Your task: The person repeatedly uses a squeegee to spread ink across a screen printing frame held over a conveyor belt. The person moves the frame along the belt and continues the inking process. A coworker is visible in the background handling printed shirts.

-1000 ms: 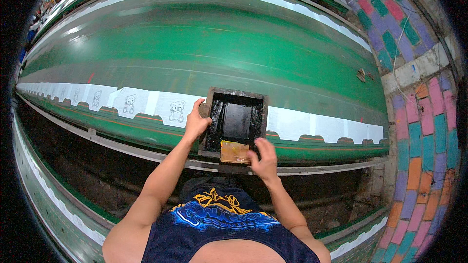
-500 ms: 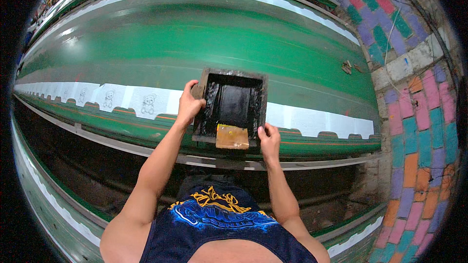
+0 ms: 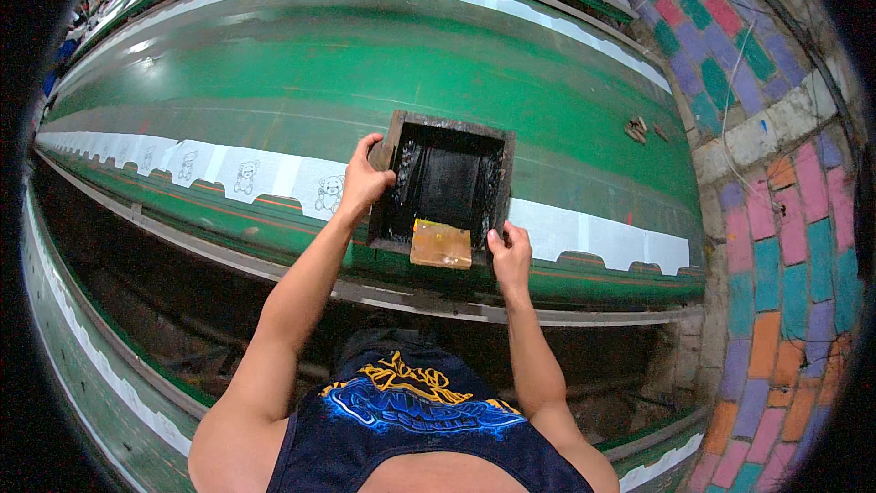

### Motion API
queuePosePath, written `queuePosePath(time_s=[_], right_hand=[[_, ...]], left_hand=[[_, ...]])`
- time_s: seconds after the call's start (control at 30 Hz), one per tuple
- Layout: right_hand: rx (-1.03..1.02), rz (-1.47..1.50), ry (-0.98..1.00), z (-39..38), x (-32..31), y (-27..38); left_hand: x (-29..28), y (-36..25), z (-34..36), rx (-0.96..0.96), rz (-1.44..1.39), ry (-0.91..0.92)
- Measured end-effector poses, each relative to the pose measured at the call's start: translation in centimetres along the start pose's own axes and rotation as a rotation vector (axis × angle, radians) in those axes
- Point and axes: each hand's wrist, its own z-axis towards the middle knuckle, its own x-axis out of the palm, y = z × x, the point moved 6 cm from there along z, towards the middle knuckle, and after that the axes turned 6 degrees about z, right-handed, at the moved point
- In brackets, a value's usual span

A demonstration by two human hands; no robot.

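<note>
Holding the dark frame [image 3: 505, 164], the left hand [image 3: 368, 186] partly hides its rim.

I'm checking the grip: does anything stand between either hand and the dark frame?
Nothing visible. The left hand grips the dark frame at left, the right hand its lower right corner; the tan block obstructs neither.

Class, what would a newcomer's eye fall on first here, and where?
First, the dark frame at centre, between the left hand and right hand, with a tan block at its near edge. Then the long green table around it, and the multicoloured bricks along the right.
</note>
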Motion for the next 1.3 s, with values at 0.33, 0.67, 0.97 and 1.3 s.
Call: queuePosePath(time_s=[0.33, 0.67, 0.97, 1.3], right_hand=[[0.076, 0.020, 0.061, -5.0, 0.5, -4.3], [0.207, 0.090, 0.112, -5.8, 0.8, -5.9], [-0.420, -0.093, 0.469, -7.7, 2.9, 5.8], [-0.565, -0.312, 0.483, -5.1, 5.9, 6.2]], left_hand=[[0.2, 3.7, -4.1, 0.015, 0.169, 0.041], [0.6, 6.3, -3.9, -0.032, 0.189, 0.051], [0.9, 7.7, -3.3, 0.004, 0.295, 0.033], [1.1, 6.9, -3.3, -0.075, 0.351, 0.142]])
